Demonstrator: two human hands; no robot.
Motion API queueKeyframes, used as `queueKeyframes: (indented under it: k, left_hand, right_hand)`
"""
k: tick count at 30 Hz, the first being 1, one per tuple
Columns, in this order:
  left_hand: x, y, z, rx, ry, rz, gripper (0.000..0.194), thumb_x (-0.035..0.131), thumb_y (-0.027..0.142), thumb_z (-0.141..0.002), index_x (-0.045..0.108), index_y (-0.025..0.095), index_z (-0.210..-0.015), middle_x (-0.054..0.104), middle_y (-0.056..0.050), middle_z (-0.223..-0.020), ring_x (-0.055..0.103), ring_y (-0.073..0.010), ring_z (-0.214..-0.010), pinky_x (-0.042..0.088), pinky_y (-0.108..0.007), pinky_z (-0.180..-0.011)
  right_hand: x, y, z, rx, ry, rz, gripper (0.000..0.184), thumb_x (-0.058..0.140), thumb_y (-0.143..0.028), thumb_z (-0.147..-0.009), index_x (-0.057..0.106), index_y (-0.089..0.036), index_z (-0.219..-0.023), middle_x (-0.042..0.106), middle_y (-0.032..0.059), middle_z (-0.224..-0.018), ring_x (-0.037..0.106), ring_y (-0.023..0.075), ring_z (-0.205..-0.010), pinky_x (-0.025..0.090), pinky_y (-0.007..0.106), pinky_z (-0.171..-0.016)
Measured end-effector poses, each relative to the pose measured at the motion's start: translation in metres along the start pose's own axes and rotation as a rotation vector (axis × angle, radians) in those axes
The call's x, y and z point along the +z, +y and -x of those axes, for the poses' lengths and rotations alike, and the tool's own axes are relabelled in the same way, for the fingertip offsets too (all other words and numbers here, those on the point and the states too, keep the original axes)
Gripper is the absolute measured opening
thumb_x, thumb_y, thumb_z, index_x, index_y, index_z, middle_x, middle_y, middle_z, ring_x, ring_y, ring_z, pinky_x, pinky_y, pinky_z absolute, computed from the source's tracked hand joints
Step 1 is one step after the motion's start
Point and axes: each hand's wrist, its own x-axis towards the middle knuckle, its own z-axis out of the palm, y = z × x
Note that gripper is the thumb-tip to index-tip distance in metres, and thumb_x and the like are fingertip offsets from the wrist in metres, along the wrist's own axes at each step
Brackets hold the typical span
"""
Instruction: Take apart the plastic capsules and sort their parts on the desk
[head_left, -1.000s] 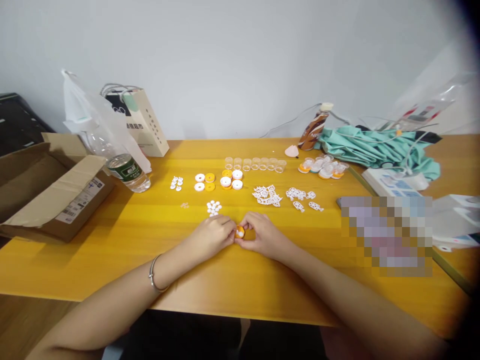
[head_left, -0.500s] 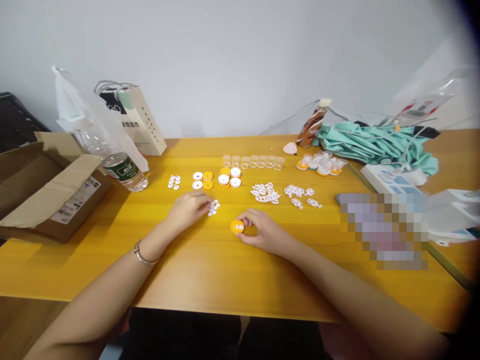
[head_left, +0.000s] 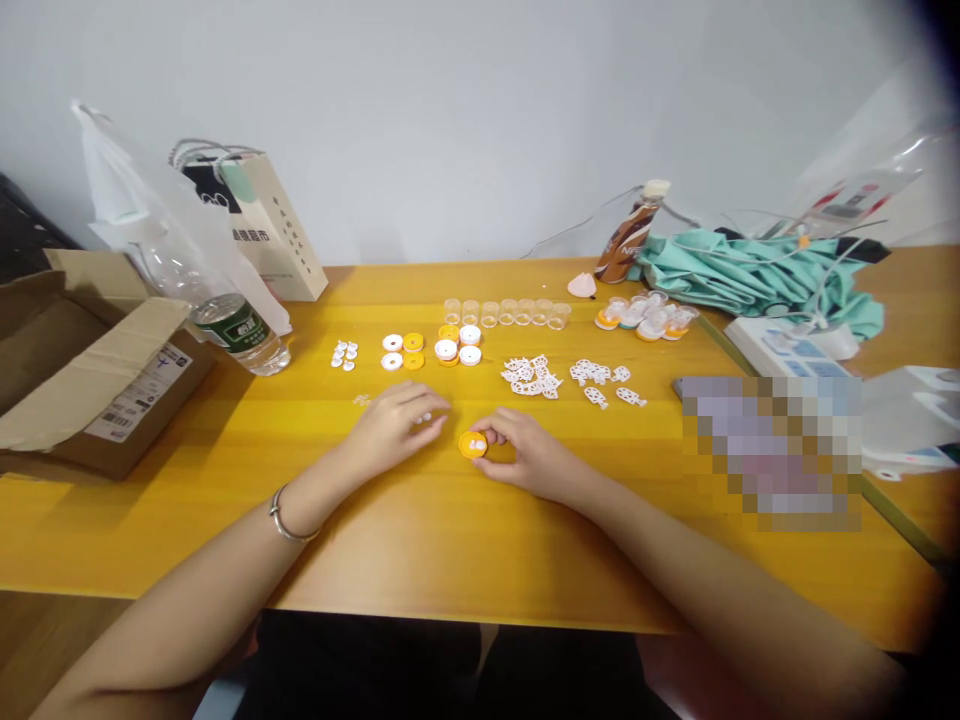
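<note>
Between the thumb and fingers of my right hand [head_left: 529, 452] is a small orange round base [head_left: 464, 453], held just above or on the table. Two little white pieces [head_left: 477, 443] sit inside it. My left hand [head_left: 394, 430] hovers left of the base, its thumb and index finger apart with nothing visible held between them. Small white discs [head_left: 424, 417] on the table show past its fingers, mostly hidden by the hand. Left of that hand lie tiny clear pieces [head_left: 361, 400].
Behind are white and orange discs [head_left: 413, 342], clear cups [head_left: 508, 313], white lattice parts [head_left: 531, 378] and capped round assemblies [head_left: 649, 314]. A cardboard box [head_left: 105, 400] and water bottle [head_left: 240, 335] stand left. A coffee bottle [head_left: 626, 240] and green cloth [head_left: 750, 275] are at right.
My left hand has moved right from the white discs toward the orange base, and its fingers now cover most of them. The right hand keeps its hold on the base.
</note>
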Motion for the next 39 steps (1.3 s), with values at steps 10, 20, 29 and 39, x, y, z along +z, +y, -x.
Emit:
queueKeyframes:
  k: [10,20,29,39]
  left_hand:
    - [0.022,0.023,0.000,0.063,-0.156,0.144,0.018,0.046,0.025,-0.088,0.060,0.018,-0.096,0.058,-0.006,-0.088,0.054,-0.0148,-0.084,0.043,-0.028,-0.077]
    - [0.029,0.015,-0.007,0.119,-0.146,0.048,0.018,0.046,0.025,-0.089,0.062,0.018,-0.090,0.061,-0.003,-0.085,0.056,-0.0133,-0.078,0.042,-0.027,-0.074]
    - [0.024,0.015,-0.007,0.270,-0.084,-0.210,0.024,0.041,0.031,-0.090,0.063,0.019,-0.089,0.064,-0.002,-0.083,0.057,-0.0131,-0.076,0.034,-0.030,-0.074]
    - [0.023,0.022,-0.012,0.014,-0.018,0.063,0.011,0.054,0.023,-0.079,0.062,0.017,-0.074,0.063,0.000,-0.070,0.056,-0.0117,-0.065,0.039,-0.025,-0.065]
  right_hand:
    - [0.002,0.003,-0.001,-0.003,-0.024,0.021,0.019,0.063,-0.031,-0.075,0.056,-0.020,-0.090,0.053,0.0017,-0.079,0.050,0.0156,-0.076,0.038,0.028,-0.068]
    - [0.005,0.003,-0.003,0.043,0.000,-0.014,0.019,0.066,-0.032,-0.074,0.054,-0.019,-0.081,0.053,-0.0003,-0.073,0.050,0.0145,-0.073,0.036,0.027,-0.067]
    - [0.006,0.004,-0.003,0.036,0.010,-0.007,0.018,0.066,-0.029,-0.073,0.053,-0.018,-0.080,0.054,-0.0003,-0.073,0.050,0.0144,-0.072,0.036,0.027,-0.067]
    - [0.006,0.003,-0.004,0.055,-0.007,-0.004,0.018,0.066,-0.027,-0.073,0.056,-0.018,-0.083,0.055,0.0006,-0.075,0.050,0.0146,-0.072,0.036,0.027,-0.067]
